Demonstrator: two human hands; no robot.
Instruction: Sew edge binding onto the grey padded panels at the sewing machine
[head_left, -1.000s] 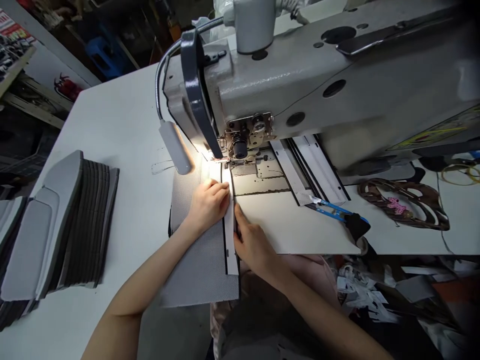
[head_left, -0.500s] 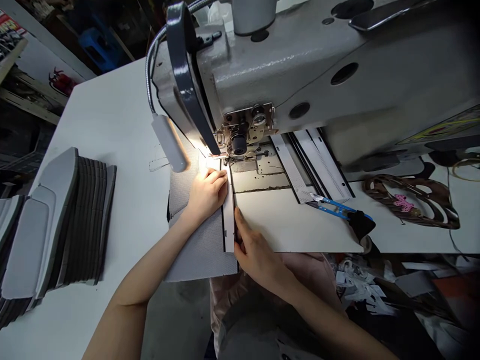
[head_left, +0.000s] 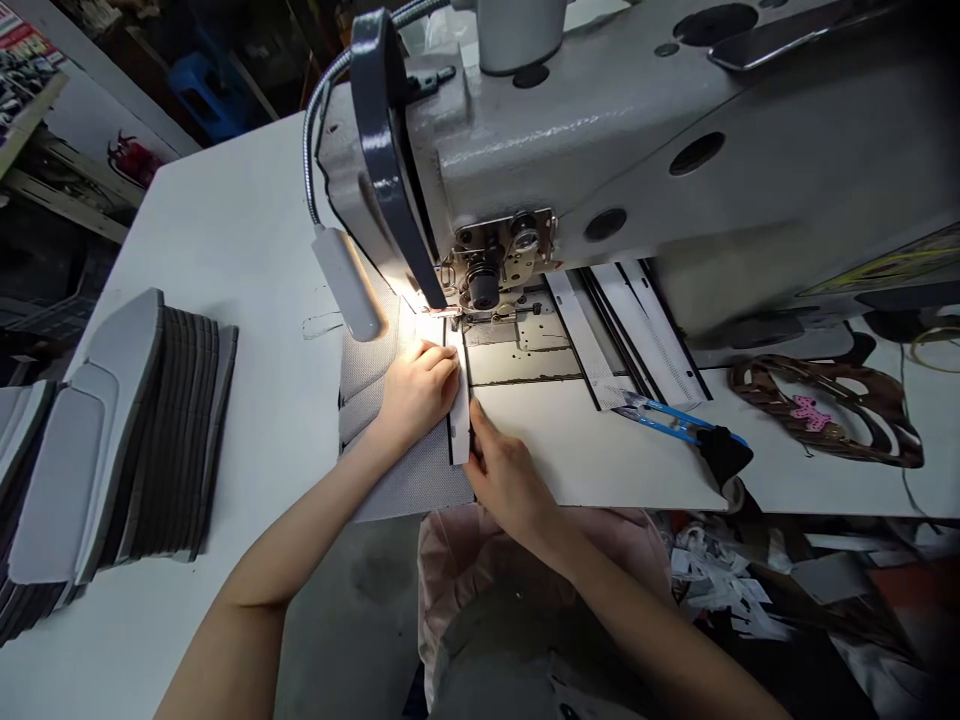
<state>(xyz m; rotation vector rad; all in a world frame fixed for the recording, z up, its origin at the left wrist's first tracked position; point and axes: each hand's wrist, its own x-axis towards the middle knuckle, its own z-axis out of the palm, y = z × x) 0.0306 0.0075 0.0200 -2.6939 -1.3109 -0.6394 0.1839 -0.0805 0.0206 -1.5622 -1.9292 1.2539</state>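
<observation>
Under the needle area of a grey sewing machine (head_left: 570,160) lies a grey fabric panel (head_left: 416,482), with a narrow white strip (head_left: 460,435) edged in black along its right side. My left hand (head_left: 418,392) rests on both, close in front of the presser foot (head_left: 454,324), its fingers bent together on the strip. Lower down, my right hand (head_left: 514,485) grips the right edge of strip and panel between thumb and fingers. The thumb tip is partly hidden at the edge. The strip's far end runs in under the foot.
A lit lamp (head_left: 349,285) hangs left of the needle. Stacked grey padded pieces (head_left: 112,440) stand on the table (head_left: 277,400) at left. More white strips (head_left: 637,330), blue-handled thread snips (head_left: 667,415) and a brown openwork object with a pink bow (head_left: 825,410) lie at right.
The panel and strip have slid away from me toward the needle, so their near ends sit higher. My right hand has moved slightly forward with them. The view has shifted a little.
</observation>
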